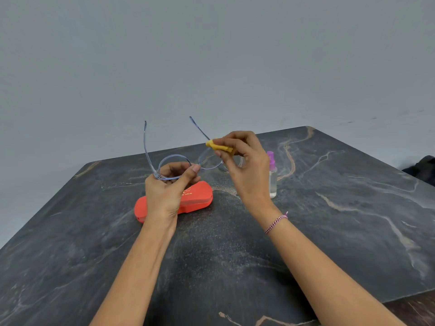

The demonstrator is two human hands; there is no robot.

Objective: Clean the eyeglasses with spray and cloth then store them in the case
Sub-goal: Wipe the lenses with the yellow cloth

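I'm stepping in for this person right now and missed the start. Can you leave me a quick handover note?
Left hand holds the eyeglasses by the left lens rim, above the table, temples unfolded.
Right hand pinches the yellow cloth against the outer edge of the other lens.
Red case lies closed on the table below the left hand; spray bottle stands upright beside the right hand.
Done: wiping is underway; whether spray went on cannot be told.
Left: finish both lenses, fold the temples, open the case, put the glasses in.
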